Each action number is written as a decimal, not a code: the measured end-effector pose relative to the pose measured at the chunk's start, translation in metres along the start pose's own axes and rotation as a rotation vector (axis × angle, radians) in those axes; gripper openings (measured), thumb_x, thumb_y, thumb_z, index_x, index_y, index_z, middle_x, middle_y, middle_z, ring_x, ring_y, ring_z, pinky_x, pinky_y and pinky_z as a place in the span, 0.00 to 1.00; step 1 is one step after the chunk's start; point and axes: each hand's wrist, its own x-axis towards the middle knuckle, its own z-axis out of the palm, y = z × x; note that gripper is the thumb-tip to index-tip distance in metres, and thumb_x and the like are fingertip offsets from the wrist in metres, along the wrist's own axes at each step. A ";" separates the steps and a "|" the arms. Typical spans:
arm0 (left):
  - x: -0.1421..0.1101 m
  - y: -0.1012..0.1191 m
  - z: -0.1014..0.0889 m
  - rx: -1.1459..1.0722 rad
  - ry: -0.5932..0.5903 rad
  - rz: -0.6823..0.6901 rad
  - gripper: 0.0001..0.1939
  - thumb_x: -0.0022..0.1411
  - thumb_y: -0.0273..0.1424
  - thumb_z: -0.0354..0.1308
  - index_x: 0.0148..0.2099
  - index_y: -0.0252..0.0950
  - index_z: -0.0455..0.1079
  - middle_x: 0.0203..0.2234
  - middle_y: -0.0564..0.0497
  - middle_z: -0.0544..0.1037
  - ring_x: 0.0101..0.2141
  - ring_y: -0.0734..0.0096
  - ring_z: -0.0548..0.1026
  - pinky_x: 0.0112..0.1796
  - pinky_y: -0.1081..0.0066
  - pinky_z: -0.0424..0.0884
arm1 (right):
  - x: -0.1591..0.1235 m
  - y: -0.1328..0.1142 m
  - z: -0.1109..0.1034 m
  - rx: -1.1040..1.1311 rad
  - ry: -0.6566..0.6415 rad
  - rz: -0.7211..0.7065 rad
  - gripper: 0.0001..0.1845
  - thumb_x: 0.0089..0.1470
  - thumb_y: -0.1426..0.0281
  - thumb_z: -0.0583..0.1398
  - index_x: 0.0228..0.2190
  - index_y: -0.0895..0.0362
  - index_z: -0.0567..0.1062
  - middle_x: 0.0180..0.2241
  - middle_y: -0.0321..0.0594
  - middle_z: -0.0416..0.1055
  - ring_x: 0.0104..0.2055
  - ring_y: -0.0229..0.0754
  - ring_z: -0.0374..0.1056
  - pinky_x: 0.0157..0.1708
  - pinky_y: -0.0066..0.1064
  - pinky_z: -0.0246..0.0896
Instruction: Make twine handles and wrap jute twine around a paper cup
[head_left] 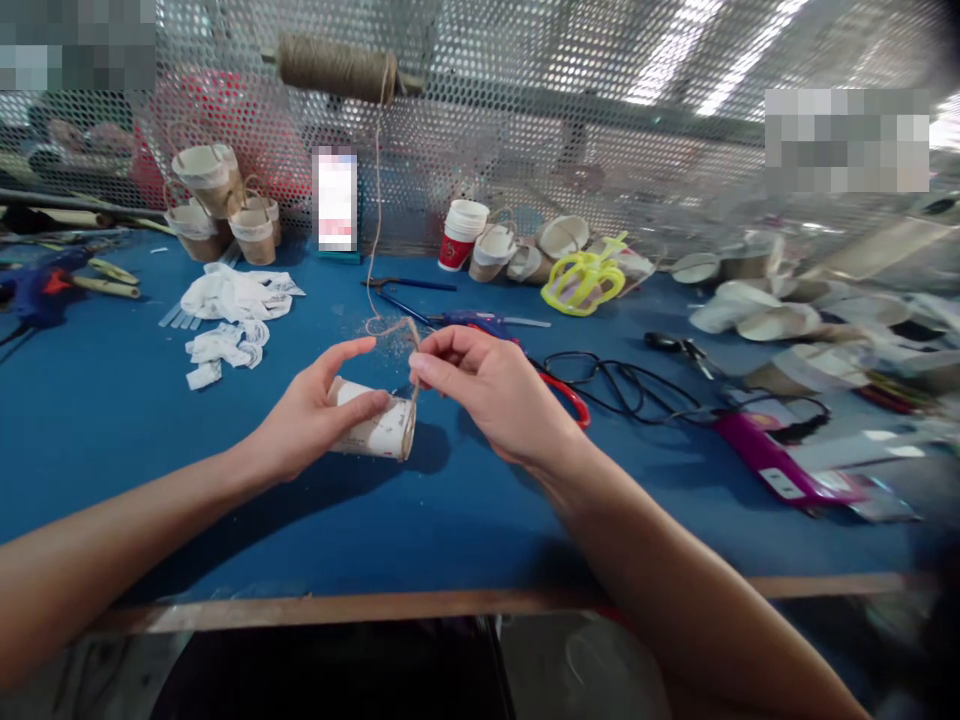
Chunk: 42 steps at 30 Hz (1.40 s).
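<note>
A white paper cup point(377, 432) with small print lies on its side, held just above or on the blue table. My left hand point(319, 405) grips it, thumb along its near side and index finger stretched out above. My right hand point(480, 385) pinches a brown twine point(415, 350) between thumb and forefinger at the cup's right end. The strand runs along that end and loops back up to a twine spool point(334, 68) hanging on the perforated screen. Behind my right hand lies a blue glue gun point(480, 322), partly covered.
Pliers point(416, 285) lie beyond my hands; red-handled scissors point(568, 398) and a black cable point(622, 380) lie to the right. Wrapped cups point(206, 175) and white paper strips point(236, 295) stand or lie left. A yellow crown-shaped piece point(583, 282), a red cup stack point(459, 240) and a purple power strip point(780, 460) are also there.
</note>
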 end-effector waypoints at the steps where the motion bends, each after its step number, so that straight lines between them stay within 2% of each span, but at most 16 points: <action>1: 0.000 0.001 0.001 -0.045 -0.003 -0.039 0.34 0.50 0.37 0.60 0.58 0.36 0.55 0.21 0.56 0.69 0.20 0.77 0.67 0.21 0.78 0.64 | -0.001 0.000 -0.001 -0.004 0.010 -0.008 0.05 0.48 0.69 0.59 0.26 0.59 0.68 0.24 0.32 0.67 0.25 0.31 0.62 0.28 0.25 0.58; 5: -0.001 0.005 0.004 -0.128 -0.003 -0.141 0.35 0.48 0.35 0.62 0.57 0.36 0.55 0.18 0.57 0.69 0.18 0.76 0.68 0.19 0.78 0.63 | -0.002 0.004 -0.002 -0.032 0.041 -0.023 0.05 0.47 0.69 0.59 0.26 0.59 0.69 0.25 0.33 0.68 0.27 0.33 0.64 0.30 0.27 0.60; 9: -0.001 0.005 0.004 -0.133 -0.002 -0.151 0.34 0.48 0.33 0.62 0.57 0.36 0.56 0.18 0.57 0.70 0.17 0.77 0.68 0.18 0.78 0.63 | -0.001 0.008 -0.002 -0.074 0.059 -0.024 0.06 0.48 0.68 0.59 0.26 0.58 0.69 0.25 0.33 0.68 0.27 0.33 0.64 0.29 0.27 0.60; 24: -0.003 -0.001 0.001 0.007 -0.031 -0.019 0.30 0.51 0.36 0.60 0.56 0.38 0.58 0.19 0.57 0.68 0.18 0.78 0.66 0.19 0.79 0.62 | 0.003 0.015 -0.001 -0.091 0.037 0.005 0.05 0.48 0.69 0.59 0.26 0.59 0.68 0.24 0.33 0.67 0.27 0.33 0.63 0.29 0.27 0.58; 32: -0.004 -0.002 0.001 0.022 -0.009 0.049 0.30 0.51 0.35 0.60 0.55 0.36 0.59 0.19 0.56 0.68 0.18 0.79 0.64 0.19 0.80 0.62 | 0.003 0.015 -0.001 -0.146 0.038 0.036 0.05 0.48 0.71 0.59 0.25 0.60 0.69 0.23 0.34 0.66 0.26 0.32 0.60 0.27 0.26 0.56; 42: -0.003 -0.004 0.001 0.043 -0.010 0.062 0.29 0.51 0.35 0.60 0.55 0.36 0.59 0.18 0.57 0.67 0.17 0.80 0.64 0.18 0.81 0.62 | 0.002 0.016 -0.002 -0.123 0.050 0.004 0.05 0.48 0.70 0.58 0.25 0.59 0.68 0.24 0.34 0.67 0.26 0.33 0.61 0.28 0.27 0.57</action>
